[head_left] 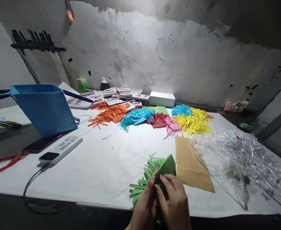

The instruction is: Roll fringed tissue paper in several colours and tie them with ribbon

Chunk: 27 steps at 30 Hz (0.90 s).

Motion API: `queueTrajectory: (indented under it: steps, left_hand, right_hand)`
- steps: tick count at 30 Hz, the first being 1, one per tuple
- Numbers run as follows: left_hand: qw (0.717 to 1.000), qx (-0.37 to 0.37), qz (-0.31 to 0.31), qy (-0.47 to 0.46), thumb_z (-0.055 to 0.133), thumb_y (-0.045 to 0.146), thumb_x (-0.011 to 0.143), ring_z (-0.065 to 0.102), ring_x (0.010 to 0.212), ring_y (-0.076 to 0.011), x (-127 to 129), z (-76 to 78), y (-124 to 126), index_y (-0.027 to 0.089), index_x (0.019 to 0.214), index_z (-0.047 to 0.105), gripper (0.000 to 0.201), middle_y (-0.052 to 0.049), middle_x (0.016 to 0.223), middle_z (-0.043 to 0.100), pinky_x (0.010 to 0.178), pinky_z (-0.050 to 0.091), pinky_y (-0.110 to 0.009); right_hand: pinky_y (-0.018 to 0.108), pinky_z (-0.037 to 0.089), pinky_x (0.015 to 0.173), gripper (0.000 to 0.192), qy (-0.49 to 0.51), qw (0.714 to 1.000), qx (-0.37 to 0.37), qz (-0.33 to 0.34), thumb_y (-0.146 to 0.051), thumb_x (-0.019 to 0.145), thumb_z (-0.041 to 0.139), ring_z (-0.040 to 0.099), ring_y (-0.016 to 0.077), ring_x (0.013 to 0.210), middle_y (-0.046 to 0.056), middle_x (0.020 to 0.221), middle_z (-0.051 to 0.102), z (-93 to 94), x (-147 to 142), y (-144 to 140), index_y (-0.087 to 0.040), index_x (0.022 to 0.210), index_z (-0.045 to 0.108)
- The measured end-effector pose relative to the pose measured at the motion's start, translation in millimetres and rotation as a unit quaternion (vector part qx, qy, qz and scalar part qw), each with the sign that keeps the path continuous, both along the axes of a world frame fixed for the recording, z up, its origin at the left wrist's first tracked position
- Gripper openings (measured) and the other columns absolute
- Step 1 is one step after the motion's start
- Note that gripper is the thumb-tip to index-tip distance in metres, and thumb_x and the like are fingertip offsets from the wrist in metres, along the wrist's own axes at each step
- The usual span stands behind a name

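Near the table's front edge, both hands are closed on one bundle of green fringed paper point(168, 165). Its cut strips spread to the left, and its uncut part stands up as a folded, pointed flap. My left hand point(145, 204) grips it from the left side, along the fringe. From the right, my right hand point(173, 198) pinches the flap with thumb and fingers. The lower part of the bundle is hidden behind the hands. Just right of them lies a flat brown paper sheet point(191, 166).
Fringed paper bundles in orange point(113, 113), blue point(137, 117), red point(159, 119), pink point(172, 125) and yellow point(195, 121) lie across the table. Clear plastic point(226, 159) covers the right side. A blue bag point(44, 110), a white cabled device point(61, 148) and a white box point(162, 99) stand around.
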<state>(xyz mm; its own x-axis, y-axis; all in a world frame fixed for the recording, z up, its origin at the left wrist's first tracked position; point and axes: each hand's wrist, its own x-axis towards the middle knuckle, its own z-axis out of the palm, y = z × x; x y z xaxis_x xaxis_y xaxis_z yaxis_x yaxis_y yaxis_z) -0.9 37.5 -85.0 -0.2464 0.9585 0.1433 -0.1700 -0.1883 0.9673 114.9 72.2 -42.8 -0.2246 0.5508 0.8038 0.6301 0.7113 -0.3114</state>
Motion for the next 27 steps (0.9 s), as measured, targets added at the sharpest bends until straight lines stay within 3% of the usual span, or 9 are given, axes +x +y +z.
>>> queueTrajectory:
  steps: [3, 7, 11, 13, 15, 17, 21, 24, 27]
  left_hand:
    - [0.998, -0.022, -0.040, -0.040, 0.059, 0.058, 0.090, 0.044, 0.143, -0.0298, 3.8, -3.4, -4.0, 0.027, 0.135, 0.064, 0.055, -0.007, 0.149, 0.055, 0.118, 0.040, -0.043]
    - [0.980, -0.071, -0.096, -0.158, 0.055, 0.062, 0.090, 0.043, 0.144, -0.0302, 8.5, 19.4, -4.4, 0.029, 0.126, 0.071, 0.052, -0.006, 0.143, 0.062, 0.115, 0.044, -0.041]
    - [0.973, -0.100, -0.120, -0.172, 0.066, 0.056, 0.085, 0.058, 0.128, -0.0309, 2.9, 45.2, 3.0, 0.024, 0.119, 0.073, 0.047, -0.009, 0.128, 0.070, 0.111, 0.045, -0.040]
    - [0.974, -0.108, -0.130, -0.148, 0.065, 0.054, 0.087, 0.066, 0.110, -0.0290, -0.7, 52.1, 7.8, 0.019, 0.106, 0.076, 0.041, -0.009, 0.107, 0.076, 0.100, 0.051, -0.038]
    - [0.982, -0.101, -0.123, -0.103, 0.062, 0.052, 0.090, 0.067, 0.092, -0.0245, -2.5, 54.7, 11.7, 0.017, 0.091, 0.076, 0.038, -0.006, 0.087, 0.075, 0.090, 0.053, -0.033]
    - [0.989, -0.088, -0.103, -0.061, 0.059, 0.050, 0.093, 0.063, 0.081, -0.0205, -2.4, 54.4, 14.4, 0.017, 0.082, 0.073, 0.038, -0.003, 0.077, 0.071, 0.085, 0.051, -0.030]
    - [0.993, -0.085, -0.079, -0.035, 0.058, 0.050, 0.093, 0.060, 0.078, -0.0198, 0.4, 51.5, 16.9, 0.017, 0.078, 0.071, 0.039, -0.003, 0.079, 0.069, 0.076, 0.050, -0.027]
    - [0.993, -0.081, -0.074, -0.046, 0.059, 0.052, 0.092, 0.062, 0.084, -0.0220, 2.0, 50.6, 17.4, 0.016, 0.084, 0.074, 0.039, -0.005, 0.086, 0.073, 0.083, 0.051, -0.029]
    - [0.991, -0.076, -0.084, -0.064, 0.060, 0.053, 0.091, 0.065, 0.095, -0.0247, 2.6, 49.5, 16.6, 0.017, 0.095, 0.077, 0.040, -0.007, 0.097, 0.076, 0.094, 0.050, -0.033]
  right_hand:
    - [0.041, 0.056, 0.076, 0.022, 0.003, 1.000, -0.002, -0.001, -0.023, 0.096, 0.058, 0.065, 0.0250, 0.086, 0.011, 0.096, 0.069, -2.1, 0.9, -4.1, -0.018, 0.116, 0.066]
    - [0.035, 0.054, 0.075, 0.020, 0.045, 0.999, -0.017, 0.020, -0.013, 0.094, 0.058, 0.064, 0.0203, 0.079, 0.005, 0.086, 0.069, 1.1, 4.2, -4.5, -0.022, 0.107, 0.069]
    - [0.025, 0.056, 0.067, 0.011, 0.136, 0.975, -0.158, 0.076, -0.019, 0.091, 0.064, 0.067, 0.0165, 0.074, 0.001, 0.080, 0.068, 9.6, 12.6, -0.6, -0.025, 0.087, 0.072]
    - [0.022, 0.057, 0.065, 0.011, 0.154, 0.950, -0.243, 0.118, -0.023, 0.090, 0.067, 0.069, 0.0157, 0.073, 0.000, 0.079, 0.070, 12.4, 16.0, 2.6, -0.025, 0.081, 0.073]
    - [0.022, 0.058, 0.068, 0.011, 0.145, 0.940, -0.280, 0.130, -0.026, 0.091, 0.067, 0.072, 0.0163, 0.076, 0.000, 0.082, 0.072, 12.2, 17.9, 5.4, -0.026, 0.083, 0.074]
    - [0.025, 0.059, 0.071, 0.010, 0.125, 0.962, -0.228, 0.085, -0.025, 0.094, 0.063, 0.073, 0.0180, 0.080, 0.002, 0.089, 0.074, 9.1, 17.9, 6.4, -0.025, 0.097, 0.073]
    - [0.034, 0.058, 0.076, 0.023, 0.003, 1.000, -0.026, 0.003, -0.014, 0.095, 0.051, 0.071, 0.0225, 0.089, 0.009, 0.101, 0.071, 2.5, 13.2, 1.8, -0.024, 0.107, 0.068]
    - [0.047, 0.054, 0.086, 0.021, -0.078, 0.997, 0.002, -0.023, -0.017, 0.094, 0.053, 0.067, 0.0292, 0.099, 0.014, 0.112, 0.069, 1.0, 7.6, -3.1, -0.021, 0.108, 0.067]
    - [0.052, 0.046, 0.096, 0.022, -0.078, 0.996, 0.009, -0.043, -0.015, 0.094, 0.054, 0.065, 0.0297, 0.104, 0.015, 0.116, 0.069, -0.8, 3.8, -4.6, -0.018, 0.113, 0.065]
